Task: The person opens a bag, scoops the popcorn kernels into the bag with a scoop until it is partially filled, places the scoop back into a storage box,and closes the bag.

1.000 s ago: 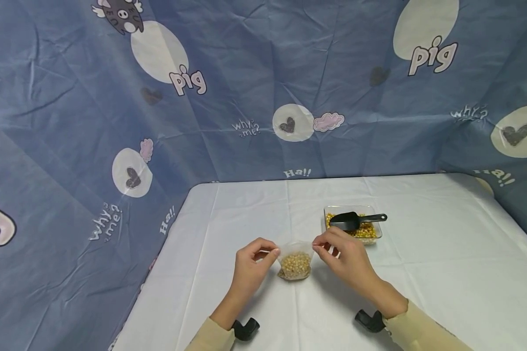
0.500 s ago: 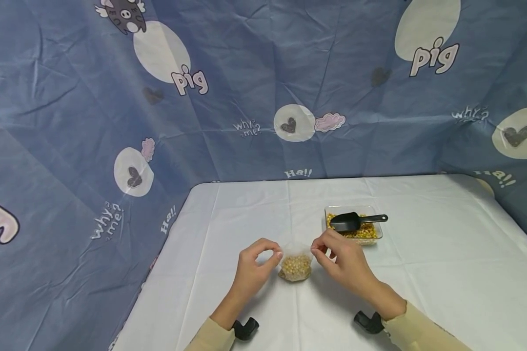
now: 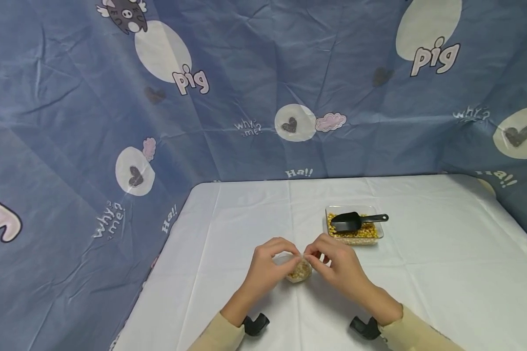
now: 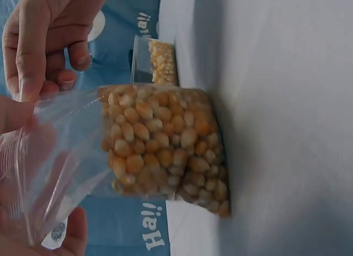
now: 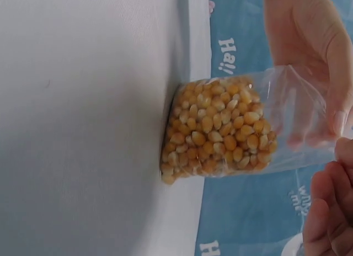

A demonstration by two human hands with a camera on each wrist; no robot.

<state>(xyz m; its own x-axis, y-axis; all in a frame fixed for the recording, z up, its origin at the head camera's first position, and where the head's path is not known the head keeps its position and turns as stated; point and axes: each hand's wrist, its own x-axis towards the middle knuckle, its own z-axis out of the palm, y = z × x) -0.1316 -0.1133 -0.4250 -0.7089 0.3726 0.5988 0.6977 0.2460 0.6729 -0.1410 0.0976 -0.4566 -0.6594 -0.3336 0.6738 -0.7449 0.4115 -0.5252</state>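
A clear zip bag (image 3: 299,274) of corn kernels stands on the white cloth, partly hidden by the fingers in the head view. My left hand (image 3: 267,269) pinches its top edge between thumb and fingers. Close beside it, my right hand (image 3: 341,261) pinches the right end of the same edge, the fingertips of both hands nearly meeting. In the left wrist view, kernels (image 4: 160,140) fill the bag's lower part, and the plastic above them is slack. The right wrist view shows the bag's base (image 5: 168,140) resting on the cloth.
Behind my right hand stands a clear rectangular container (image 3: 360,241) of corn kernels. A black scoop (image 3: 351,222) lies across it, its handle jutting over the right rim. A blue printed cloth (image 3: 246,87) hangs behind the white-covered table (image 3: 228,214).
My left hand has slid rightward along the top of the bag to my right hand. The right hand has shifted slightly left and stays on the bag.
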